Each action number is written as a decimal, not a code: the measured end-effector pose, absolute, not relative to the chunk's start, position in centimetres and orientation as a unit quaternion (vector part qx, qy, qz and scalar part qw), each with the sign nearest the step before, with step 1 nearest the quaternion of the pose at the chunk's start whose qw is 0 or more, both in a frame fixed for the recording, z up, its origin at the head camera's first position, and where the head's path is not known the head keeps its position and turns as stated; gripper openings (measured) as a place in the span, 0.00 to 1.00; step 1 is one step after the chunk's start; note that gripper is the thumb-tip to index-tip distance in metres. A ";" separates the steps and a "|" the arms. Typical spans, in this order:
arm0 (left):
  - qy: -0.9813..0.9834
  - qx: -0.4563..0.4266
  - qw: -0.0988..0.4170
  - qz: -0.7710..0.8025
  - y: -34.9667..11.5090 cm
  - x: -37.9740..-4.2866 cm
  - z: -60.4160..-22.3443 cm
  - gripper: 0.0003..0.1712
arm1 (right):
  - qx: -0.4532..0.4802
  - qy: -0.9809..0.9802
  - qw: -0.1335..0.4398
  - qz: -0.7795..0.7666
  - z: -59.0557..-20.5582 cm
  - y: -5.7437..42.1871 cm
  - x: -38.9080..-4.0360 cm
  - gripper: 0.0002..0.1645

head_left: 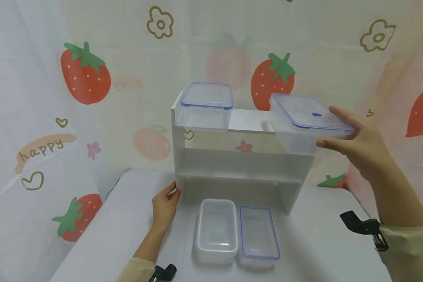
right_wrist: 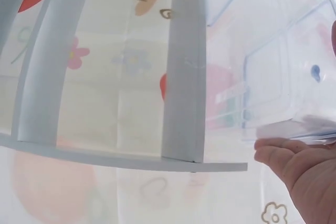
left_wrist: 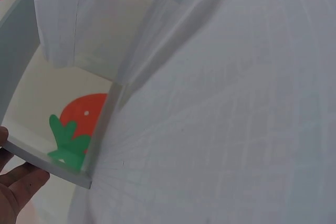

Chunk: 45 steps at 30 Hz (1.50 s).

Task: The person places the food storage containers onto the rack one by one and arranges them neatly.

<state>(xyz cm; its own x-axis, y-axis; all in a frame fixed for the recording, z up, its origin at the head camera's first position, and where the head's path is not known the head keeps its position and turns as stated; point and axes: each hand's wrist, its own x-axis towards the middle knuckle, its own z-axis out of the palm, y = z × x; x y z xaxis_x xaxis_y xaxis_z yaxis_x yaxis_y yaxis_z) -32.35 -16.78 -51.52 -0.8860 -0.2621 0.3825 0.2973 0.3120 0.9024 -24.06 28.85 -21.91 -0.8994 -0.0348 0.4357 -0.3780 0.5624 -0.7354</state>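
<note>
My right hand grips a clear plastic food container with a blue-rimmed lid, thumb at the near side and fingers over the lid's right edge. The container is held over the right end of a white shelf unit; in the right wrist view a gap shows between the container and the top board. A small dark blue mark is on its lid. Low on the shelf's left side panel, my left hand pinches the board's edge, with thumb and fingers on opposite faces.
A similar blue-lidded container stands on the top board's left end. On the white table, before the shelf, sit a container with a whitish lid and a blue-rimmed one. Behind hangs a strawberry-print cloth.
</note>
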 end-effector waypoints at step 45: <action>-0.776 -0.013 0.224 -0.589 -16.9 -32.1 -51.3 0.23 | 0.089 -0.836 0.182 0.511 -21.9 27.1 -30.6 0.61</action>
